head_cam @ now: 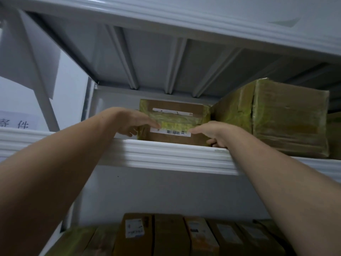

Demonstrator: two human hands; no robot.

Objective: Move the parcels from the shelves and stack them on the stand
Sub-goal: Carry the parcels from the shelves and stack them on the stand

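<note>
Left hand, fingers straight, and right hand, grip unclear, touch the parcel. Shelved deep, it probably needs dragging forward.

parcel base hidden behind shelf lip | I can't read its label | lower parcels cut off below

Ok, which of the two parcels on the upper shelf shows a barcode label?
The smaller parcel, set back on the left; the larger parcel to its right shows only yellow-taped cardboard.
</note>
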